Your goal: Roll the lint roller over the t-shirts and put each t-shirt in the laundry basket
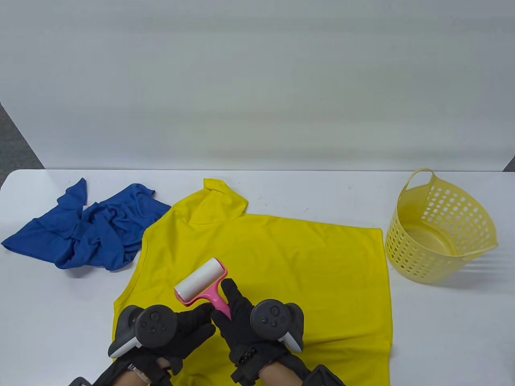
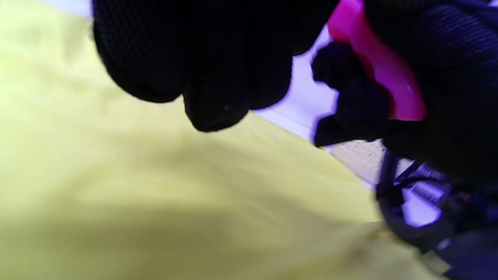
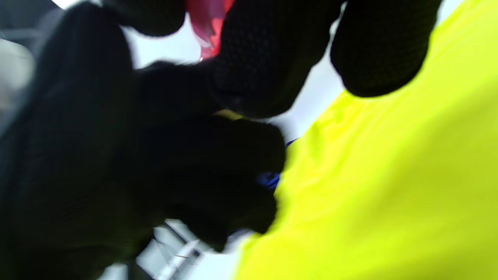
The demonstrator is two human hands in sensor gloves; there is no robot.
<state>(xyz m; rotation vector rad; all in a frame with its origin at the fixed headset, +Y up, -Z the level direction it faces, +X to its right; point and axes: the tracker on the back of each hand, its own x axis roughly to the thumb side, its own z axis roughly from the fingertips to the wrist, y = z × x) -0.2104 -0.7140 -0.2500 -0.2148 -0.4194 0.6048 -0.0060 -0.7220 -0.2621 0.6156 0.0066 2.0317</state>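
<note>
Both hands meet at 6 o'clock: right hand (image 1: 241,317) grips the pink lint roller (image 1: 203,283) handle, left hand (image 1: 189,327) fingertips touch it, grip unclear. Roller over yellow t-shirt (image 1: 281,261), spread flat. Risk: sticky roll drags loose fabric into bunches. Blue t-shirt (image 1: 86,229) at 10, laundry basket (image 1: 438,229) at 2, plain only from table view; wrist views mostly gloves, blur.

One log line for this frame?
right hand: holds lint roller | left hand: beside handle | yellow t-shirt: flat | laundry basket: empty
</note>
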